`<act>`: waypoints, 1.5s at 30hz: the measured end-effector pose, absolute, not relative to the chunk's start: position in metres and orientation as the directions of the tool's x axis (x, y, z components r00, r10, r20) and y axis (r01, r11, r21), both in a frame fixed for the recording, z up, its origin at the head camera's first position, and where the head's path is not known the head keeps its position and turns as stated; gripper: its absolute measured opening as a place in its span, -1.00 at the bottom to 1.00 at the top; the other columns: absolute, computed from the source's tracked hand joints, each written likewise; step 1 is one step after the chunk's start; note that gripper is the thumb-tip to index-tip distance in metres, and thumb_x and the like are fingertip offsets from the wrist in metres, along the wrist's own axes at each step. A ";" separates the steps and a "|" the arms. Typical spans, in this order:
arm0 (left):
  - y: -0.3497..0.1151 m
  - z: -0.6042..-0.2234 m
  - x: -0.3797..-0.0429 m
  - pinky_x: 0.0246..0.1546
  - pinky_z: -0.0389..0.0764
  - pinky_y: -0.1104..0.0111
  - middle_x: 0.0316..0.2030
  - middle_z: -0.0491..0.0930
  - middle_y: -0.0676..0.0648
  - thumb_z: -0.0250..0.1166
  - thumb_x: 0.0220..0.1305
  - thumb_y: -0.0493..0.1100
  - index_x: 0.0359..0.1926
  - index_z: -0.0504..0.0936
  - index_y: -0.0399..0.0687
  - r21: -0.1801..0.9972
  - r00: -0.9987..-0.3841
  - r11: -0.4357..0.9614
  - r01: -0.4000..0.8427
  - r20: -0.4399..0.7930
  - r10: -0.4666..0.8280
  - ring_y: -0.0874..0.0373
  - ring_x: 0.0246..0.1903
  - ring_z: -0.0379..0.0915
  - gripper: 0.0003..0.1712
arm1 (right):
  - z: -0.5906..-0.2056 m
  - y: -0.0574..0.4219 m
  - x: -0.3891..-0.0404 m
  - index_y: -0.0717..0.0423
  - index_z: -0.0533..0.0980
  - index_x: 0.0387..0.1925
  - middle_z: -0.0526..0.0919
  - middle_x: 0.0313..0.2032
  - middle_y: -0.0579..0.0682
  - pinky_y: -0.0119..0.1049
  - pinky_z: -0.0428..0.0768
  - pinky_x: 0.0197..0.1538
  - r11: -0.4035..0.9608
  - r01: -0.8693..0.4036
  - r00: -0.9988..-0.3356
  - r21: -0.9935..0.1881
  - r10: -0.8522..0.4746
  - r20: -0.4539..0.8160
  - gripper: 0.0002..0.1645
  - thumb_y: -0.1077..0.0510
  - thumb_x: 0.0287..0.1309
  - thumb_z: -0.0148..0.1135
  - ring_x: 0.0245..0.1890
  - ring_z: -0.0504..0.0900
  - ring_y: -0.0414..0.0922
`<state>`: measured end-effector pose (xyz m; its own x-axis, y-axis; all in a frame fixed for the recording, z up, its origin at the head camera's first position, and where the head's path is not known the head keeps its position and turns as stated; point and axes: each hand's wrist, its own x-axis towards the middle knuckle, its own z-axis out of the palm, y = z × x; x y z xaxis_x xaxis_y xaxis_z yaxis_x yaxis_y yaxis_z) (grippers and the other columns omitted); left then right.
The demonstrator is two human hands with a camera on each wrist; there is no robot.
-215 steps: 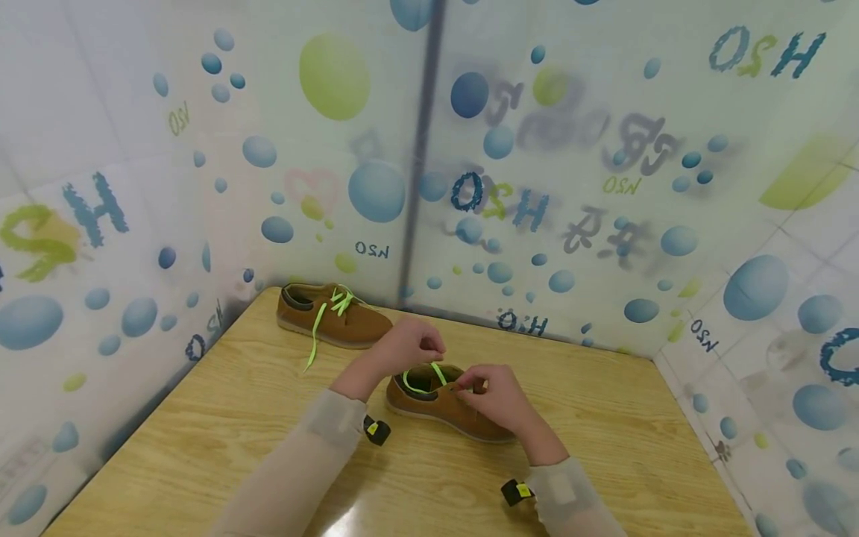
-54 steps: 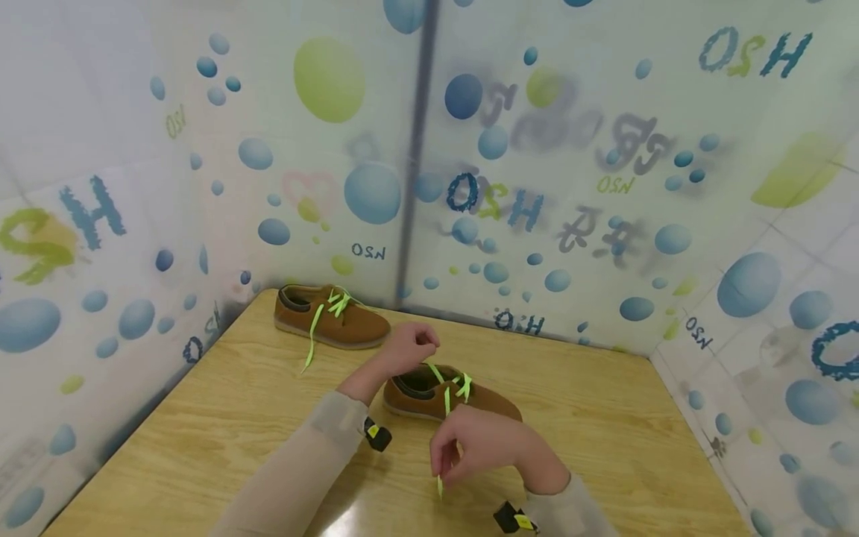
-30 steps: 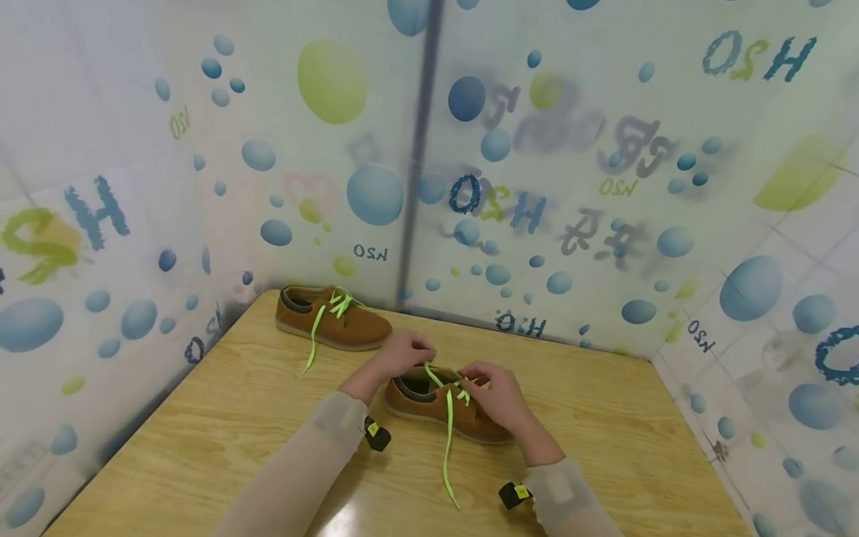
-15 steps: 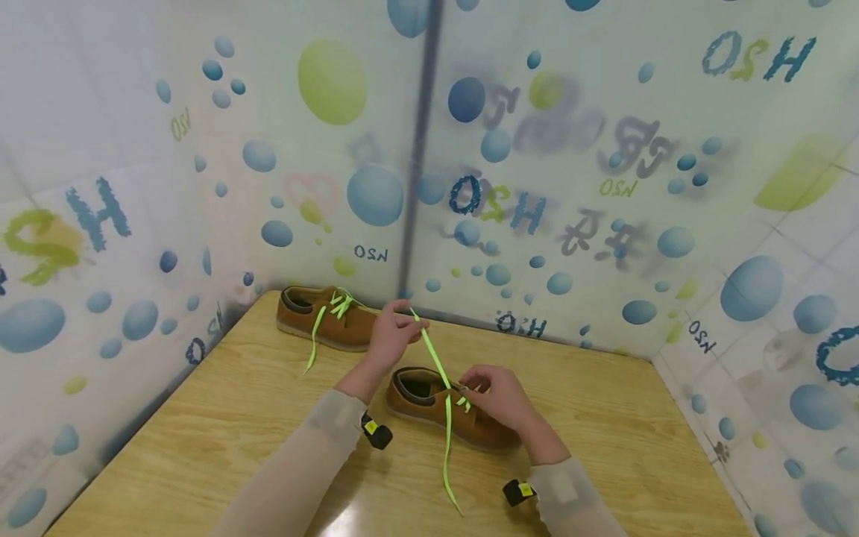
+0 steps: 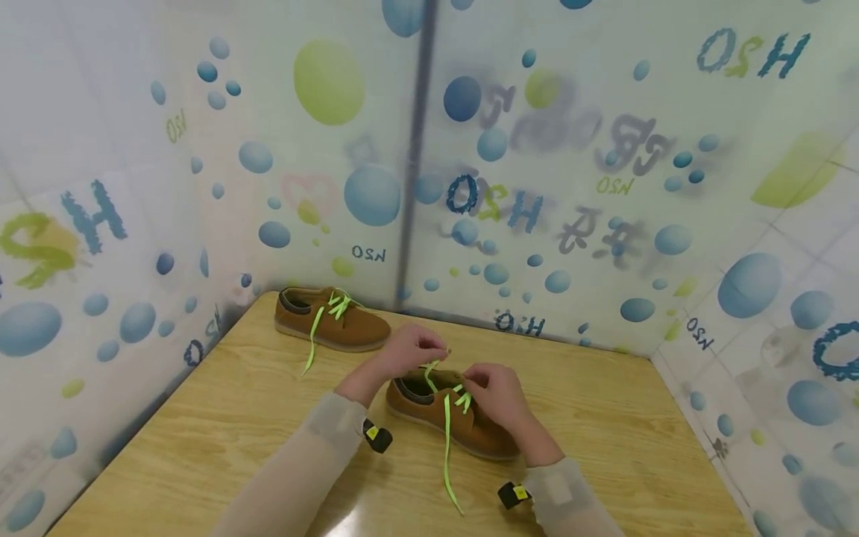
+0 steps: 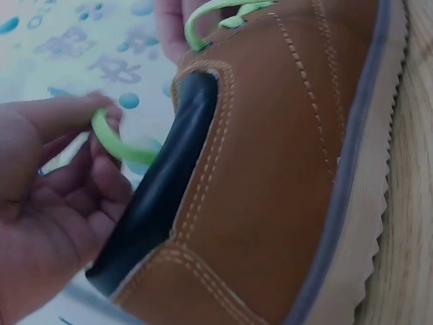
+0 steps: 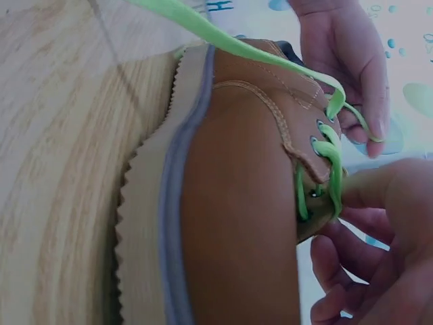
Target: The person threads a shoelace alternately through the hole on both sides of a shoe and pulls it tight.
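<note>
A brown shoe point(image 5: 485, 441) with a dark collar lining sits on the wooden table, toe to the right. Bright green shoelace point(image 5: 447, 440) crosses its front eyelets, and one end hangs over the near side onto the tabletop. Above the opening, my left hand point(image 5: 407, 350) pinches the other length of lace point(image 6: 108, 139) between thumb and fingers; that length curves down into the shoe. At the far eyelet flap point(image 7: 316, 191), my right hand point(image 5: 502, 393) grips the shoe's edge with thumb and fingers. The lace's tip is hidden in the left fingers.
A second brown shoe point(image 5: 359, 328), laced in green with a loose end, stands at the back left of the table point(image 5: 577, 418). Patterned curtain walls point(image 5: 577, 224) rise behind and along both sides. Each wrist carries a small black camera point(image 5: 377, 435).
My left hand, which held the lace up taut half a second ago, is lower over the shoe, and the lace is slack. Earlier, my right hand drew the other end toward me and released it.
</note>
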<state>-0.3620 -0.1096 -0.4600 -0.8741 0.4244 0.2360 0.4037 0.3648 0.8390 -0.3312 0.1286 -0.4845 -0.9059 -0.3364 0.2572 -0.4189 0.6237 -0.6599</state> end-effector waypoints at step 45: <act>-0.086 -0.474 -0.350 -0.15 0.70 0.32 -0.29 0.81 0.07 0.57 0.22 -0.07 -0.25 0.83 0.02 0.518 -0.846 0.670 0.531 0.278 0.455 0.23 -0.27 0.69 -0.86 | -0.502 0.127 -0.341 0.27 0.63 -0.17 0.72 -0.25 0.07 -0.40 0.55 -0.13 0.375 -0.265 -0.938 -0.888 -0.315 0.146 -0.90 0.33 0.48 0.21 -0.27 0.59 -0.22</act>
<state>-0.3502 -0.0858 -0.4745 -0.8458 0.4553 0.2781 0.5312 0.6701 0.5185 -0.3411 0.1271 -0.5022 -0.9376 -0.3153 0.1464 -0.2648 0.3751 -0.8884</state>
